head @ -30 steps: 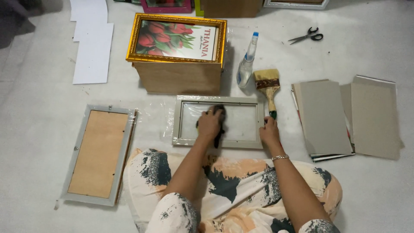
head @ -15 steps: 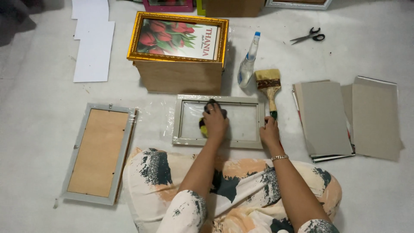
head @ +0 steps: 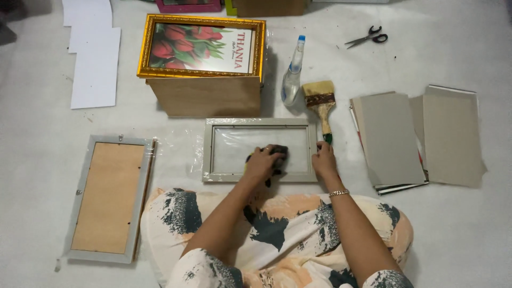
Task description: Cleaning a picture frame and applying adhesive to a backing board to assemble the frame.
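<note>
Meanwhile, since half a second earlier, the left hand [head: 262, 162] had slid down the glass of the grey picture frame [head: 260, 150], from the pane's upper middle to its near edge, carrying the dark cloth [head: 277, 154] with it; a second before, that hand had sat near the centre of the pane. The left fingers were curled over the cloth, pressing it flat on the glass, with a bit of yellow showing at the hand's left side. The right hand [head: 324, 158] had hardly shifted: it rested on the frame's right near corner, fingers bent down on the grey moulding, bracing rather than gripping it. The frame lay flat on the white floor just in front of the person's crossed legs, its long axis running left to right, its long sides facing the person and a wooden box [head: 205, 96] beyond it. On that box lay a gold-framed tulip picture [head: 202, 47]. Just right of the grey frame's far corner lay a paintbrush [head: 320, 104], bristles away from the person, with a spray bottle [head: 292, 74] beside it. Left of the frame lay another frame [head: 109, 198] face down, its long axis running away from the person; right of it lay grey boards [head: 392, 136].
</note>
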